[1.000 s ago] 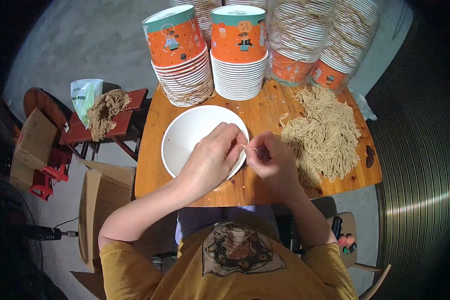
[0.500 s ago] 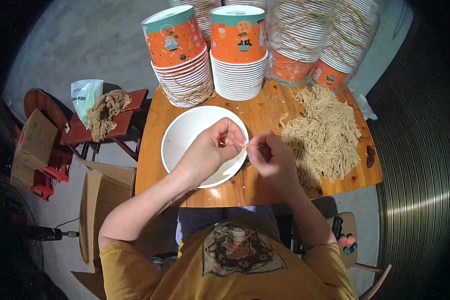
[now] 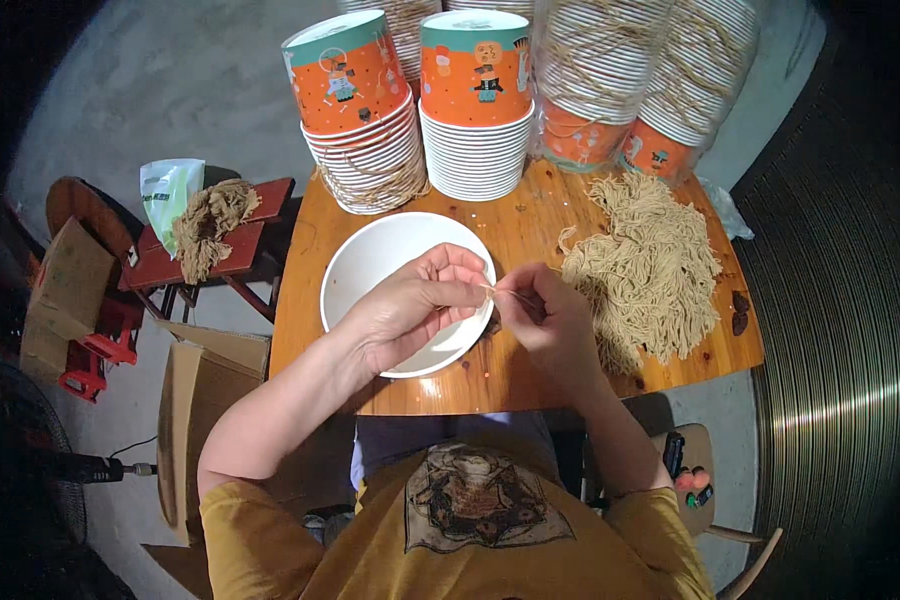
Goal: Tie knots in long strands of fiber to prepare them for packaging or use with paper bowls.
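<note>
Above the right rim of a round white bucket (image 3: pixel 362 262), both hands pinch a thin tan string (image 3: pixel 489 290). My left hand (image 3: pixel 410 305) holds one part between thumb and index finger, its other fingers loosely curled. Close beside it, my right hand (image 3: pixel 542 318) grips the string with thumb and fingertips, and the two sets of fingertips nearly touch. Whether there is a knot between them is too small to tell. A tangled heap of similar beige string (image 3: pixel 660 275) lies to the right of my right hand.
The wooden table (image 3: pixel 420 398) carries stacked orange-and-white paper buckets (image 3: pixel 475 110) at the back; the left stack (image 3: pixel 365 140) has string wound round it. Wrapped stacks (image 3: pixel 600 60) stand behind. Left are a red bench (image 3: pixel 160 265) with more string, and a cardboard box (image 3: pixel 205 420).
My left hand has turned and its fingers have shifted, with the thumb now extended along the string. My right hand stays almost in place.
</note>
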The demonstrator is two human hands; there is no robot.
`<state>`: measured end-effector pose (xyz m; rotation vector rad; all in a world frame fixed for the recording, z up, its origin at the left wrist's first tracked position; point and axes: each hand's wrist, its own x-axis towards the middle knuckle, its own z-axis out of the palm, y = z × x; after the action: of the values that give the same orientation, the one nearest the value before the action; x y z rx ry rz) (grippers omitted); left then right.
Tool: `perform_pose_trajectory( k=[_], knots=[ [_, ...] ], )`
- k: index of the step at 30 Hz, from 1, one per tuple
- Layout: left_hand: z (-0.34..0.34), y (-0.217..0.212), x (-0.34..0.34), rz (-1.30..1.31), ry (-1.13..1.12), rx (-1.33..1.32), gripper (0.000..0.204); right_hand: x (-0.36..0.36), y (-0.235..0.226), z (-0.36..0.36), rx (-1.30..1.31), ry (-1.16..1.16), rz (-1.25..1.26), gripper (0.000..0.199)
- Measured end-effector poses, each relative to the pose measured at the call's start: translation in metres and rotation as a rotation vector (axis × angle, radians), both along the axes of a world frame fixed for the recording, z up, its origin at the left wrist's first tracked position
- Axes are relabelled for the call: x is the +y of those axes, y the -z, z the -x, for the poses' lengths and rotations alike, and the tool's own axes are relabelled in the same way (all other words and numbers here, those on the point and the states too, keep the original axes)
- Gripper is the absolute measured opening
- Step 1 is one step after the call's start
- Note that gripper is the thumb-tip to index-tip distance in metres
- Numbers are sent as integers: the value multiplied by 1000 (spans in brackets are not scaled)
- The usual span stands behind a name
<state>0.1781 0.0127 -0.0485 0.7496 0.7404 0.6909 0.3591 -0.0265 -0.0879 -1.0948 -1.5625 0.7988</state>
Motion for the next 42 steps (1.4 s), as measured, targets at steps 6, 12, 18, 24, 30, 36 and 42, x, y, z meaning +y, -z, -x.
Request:
perform_pose_trajectory(
  k=[6, 12, 18, 24, 30, 36, 42],
  knots=[
    [-1, -1, -2, -116, -28, 39, 20, 6, 0, 0, 84, -14, 45, 10],
    [2, 1, -3, -149, -24, 54, 20, 2, -6, 4, 93, -10, 52, 9],
    [2, -1, -4, -20, -60, 22, 20, 1, -3, 4, 17, 18, -44, 7],
    [-2, -1, -6, -118, -98, 53, 22, 2, -3, 5, -1, 22, -71, 12],
    [-1, -1, -7, -148, -87, 89, 21, 5, 2, 3, -283, 106, -394, 19],
    [-4, 0, -11, -254, -44, 198, 24, 4, -1, 7, -346, 153, -503, 17],
    [-8, 1, -13, -406, -56, 354, 22, 4, 3, 7, -138, 69, -262, 15]
  ],
)
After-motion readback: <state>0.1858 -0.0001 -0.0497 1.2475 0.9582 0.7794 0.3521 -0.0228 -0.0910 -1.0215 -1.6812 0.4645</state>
